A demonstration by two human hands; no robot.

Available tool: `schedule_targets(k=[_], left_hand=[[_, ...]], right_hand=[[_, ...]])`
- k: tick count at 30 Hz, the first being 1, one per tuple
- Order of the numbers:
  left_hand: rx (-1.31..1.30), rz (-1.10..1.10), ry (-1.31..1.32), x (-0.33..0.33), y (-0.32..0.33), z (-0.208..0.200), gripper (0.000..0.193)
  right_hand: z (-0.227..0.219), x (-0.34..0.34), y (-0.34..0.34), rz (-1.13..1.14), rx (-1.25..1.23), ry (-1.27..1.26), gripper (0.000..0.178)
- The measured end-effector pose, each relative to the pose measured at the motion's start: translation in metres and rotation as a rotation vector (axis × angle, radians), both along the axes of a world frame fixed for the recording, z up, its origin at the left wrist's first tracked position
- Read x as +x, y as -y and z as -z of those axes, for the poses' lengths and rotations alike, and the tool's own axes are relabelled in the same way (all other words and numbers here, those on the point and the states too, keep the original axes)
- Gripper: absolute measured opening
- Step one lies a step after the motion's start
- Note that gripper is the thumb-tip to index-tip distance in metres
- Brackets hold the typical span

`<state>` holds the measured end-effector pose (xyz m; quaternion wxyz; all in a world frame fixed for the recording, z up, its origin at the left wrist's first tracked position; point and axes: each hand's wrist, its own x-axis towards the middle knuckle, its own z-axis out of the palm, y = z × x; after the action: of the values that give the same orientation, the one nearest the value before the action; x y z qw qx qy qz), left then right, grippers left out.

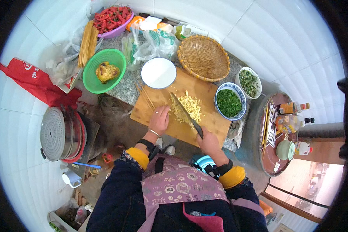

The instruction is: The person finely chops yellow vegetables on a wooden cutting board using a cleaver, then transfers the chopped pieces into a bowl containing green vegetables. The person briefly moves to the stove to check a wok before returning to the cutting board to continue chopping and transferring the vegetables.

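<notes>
A wooden cutting board [208, 93] lies in front of me with a heap of finely chopped yellow food [191, 107], which looks like cooked egg. My right hand [210, 144] grips the dark handle of a kitchen knife [185, 112]. Its blade slants across the heap, tip pointing away to the left. My left hand [159, 119] rests on the board at the heap's left side, fingers extended and holding nothing. Beside it lies a pair of chopsticks [146, 96]. A white bowl [158, 73] stands at the board's far edge.
Right of the board sit a bowl of chopped greens [229, 103] and another of mixed herbs [249, 82]. Behind is a woven basket [203, 58]. A green colander [89, 79] holds a browned yellow piece; red peppers [112, 18] fill a purple basin. Left stands a steamer pot [54, 133].
</notes>
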<state>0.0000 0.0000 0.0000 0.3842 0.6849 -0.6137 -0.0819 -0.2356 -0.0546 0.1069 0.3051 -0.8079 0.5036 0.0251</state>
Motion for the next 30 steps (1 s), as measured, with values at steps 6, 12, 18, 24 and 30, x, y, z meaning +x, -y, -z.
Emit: schedule_targets(k=[6, 12, 18, 24, 30], left_hand=[[-0.010, -0.007, 0.008, 0.008, 0.014, -0.007, 0.039], [0.001, 0.018, -0.019, 0.004, 0.009, -0.004, 0.039], [0.023, 0.013, -0.028, 0.000, 0.003, 0.003, 0.039], [0.002, 0.014, -0.003, 0.005, 0.008, 0.003, 0.040], [0.012, 0.005, 0.007, 0.002, 0.007, -0.003, 0.039]], right_hand=[[0.008, 0.007, 0.016, -0.018, -0.044, 0.015, 0.026], [0.012, 0.006, 0.013, -0.001, -0.050, 0.033, 0.026], [0.010, -0.002, 0.000, -0.002, -0.016, 0.027, 0.027], [0.008, -0.005, 0.002, -0.030, -0.050, -0.016, 0.026], [0.011, -0.005, 0.005, -0.003, -0.030, -0.015, 0.026]])
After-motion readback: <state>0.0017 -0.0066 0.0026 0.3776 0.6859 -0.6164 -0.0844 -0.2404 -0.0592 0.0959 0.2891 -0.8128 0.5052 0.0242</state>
